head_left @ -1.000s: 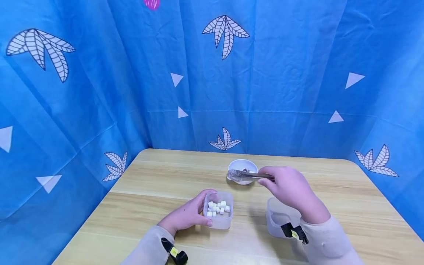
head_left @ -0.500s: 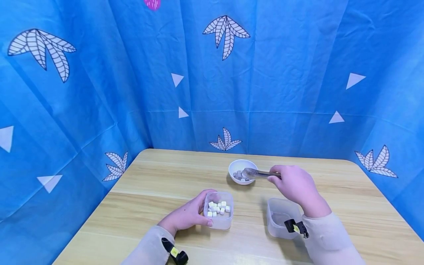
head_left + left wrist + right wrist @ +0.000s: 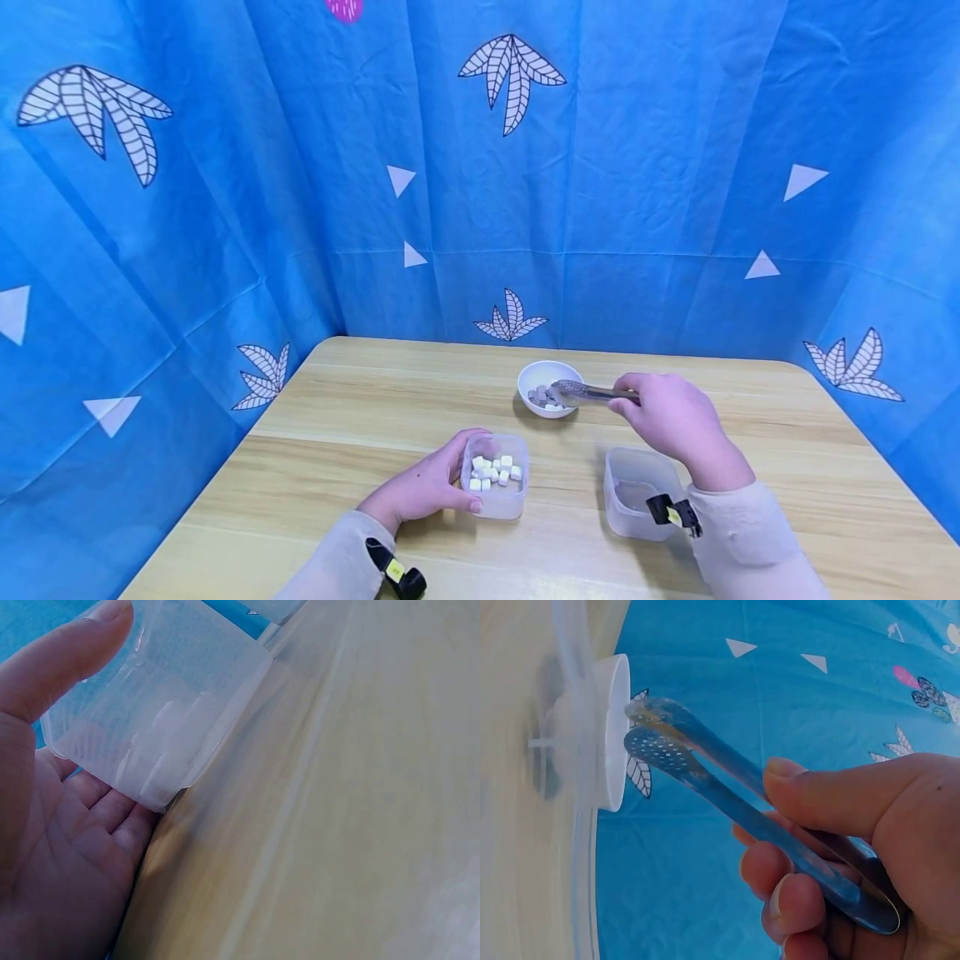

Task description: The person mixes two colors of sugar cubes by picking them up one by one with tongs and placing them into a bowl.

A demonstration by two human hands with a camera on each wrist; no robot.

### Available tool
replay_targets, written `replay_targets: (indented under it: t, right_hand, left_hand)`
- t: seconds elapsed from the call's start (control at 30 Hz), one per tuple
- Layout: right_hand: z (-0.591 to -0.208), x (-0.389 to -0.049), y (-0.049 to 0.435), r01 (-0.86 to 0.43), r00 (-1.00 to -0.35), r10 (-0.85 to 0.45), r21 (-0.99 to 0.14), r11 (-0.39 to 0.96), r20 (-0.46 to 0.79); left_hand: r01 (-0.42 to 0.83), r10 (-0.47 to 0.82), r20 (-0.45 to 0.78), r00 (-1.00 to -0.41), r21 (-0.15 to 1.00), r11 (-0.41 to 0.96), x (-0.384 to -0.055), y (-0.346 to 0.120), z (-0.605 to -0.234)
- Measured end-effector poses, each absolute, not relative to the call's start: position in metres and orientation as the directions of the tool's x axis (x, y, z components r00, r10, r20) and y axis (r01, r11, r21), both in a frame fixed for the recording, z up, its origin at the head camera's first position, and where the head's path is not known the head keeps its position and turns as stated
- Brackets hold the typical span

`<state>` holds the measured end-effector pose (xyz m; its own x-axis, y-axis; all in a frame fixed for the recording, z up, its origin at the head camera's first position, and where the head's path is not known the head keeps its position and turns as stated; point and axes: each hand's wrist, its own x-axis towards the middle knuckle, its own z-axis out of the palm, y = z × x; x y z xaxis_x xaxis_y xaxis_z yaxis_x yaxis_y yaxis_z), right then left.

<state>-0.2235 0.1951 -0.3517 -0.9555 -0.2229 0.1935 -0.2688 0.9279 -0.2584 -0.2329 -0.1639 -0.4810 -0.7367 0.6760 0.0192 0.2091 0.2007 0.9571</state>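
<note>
My right hand (image 3: 671,417) holds metal tongs (image 3: 739,814), thumb on one arm and fingers on the other. The tongs' perforated tips stand close together at the right side of a white bowl (image 3: 531,373). Inside that bowl lie several grey cubes (image 3: 540,393) and some white ones. My left hand (image 3: 423,486) grips a translucent plastic box (image 3: 501,505) from its left side, thumb along the near wall and fingers behind. Several white cubes (image 3: 486,473) rest on the box's floor. In the left wrist view the box (image 3: 187,667) shows from the side, between thumb and fingers.
A second translucent box (image 3: 626,527) stands on the wooden table (image 3: 405,392), below my right forearm and partly covered by the wrist strap. A blue patterned curtain (image 3: 637,208) hangs behind the table and along its sides.
The tongs have moved right from over the bowl's left side to its right side, uncovering the grey cubes. My left hand and its box have stayed in place.
</note>
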Motion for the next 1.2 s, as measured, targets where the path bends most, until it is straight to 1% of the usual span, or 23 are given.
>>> replay_targets:
  t: [0.3, 0.53, 0.9, 1.2]
  right_hand:
    - [-0.349, -0.217, 0.188, -0.316, -0.94, -0.261, -0.265, 0.911, 0.221]
    - [-0.345, -0.209, 0.18, -0.359, -0.921, -0.293, -0.268, 0.894, 0.257]
    - [-0.34, -0.198, 0.166, -0.458, -0.871, -0.377, -0.243, 0.855, 0.316]
    - [-0.343, -0.193, 0.154, -0.53, -0.826, -0.451, -0.193, 0.826, 0.338]
  left_hand:
    - [0.212, 0.684, 0.025, -0.729, 0.959, 0.191, -0.234, -0.164, -0.482]
    - [0.228, 0.677, 0.031, -0.735, 0.952, 0.203, -0.234, -0.164, -0.482]
    - [0.229, 0.682, 0.035, -0.731, 0.953, 0.196, -0.234, -0.164, -0.482]
    - [0.212, 0.675, 0.019, -0.738, 0.956, 0.204, -0.233, -0.163, -0.481]
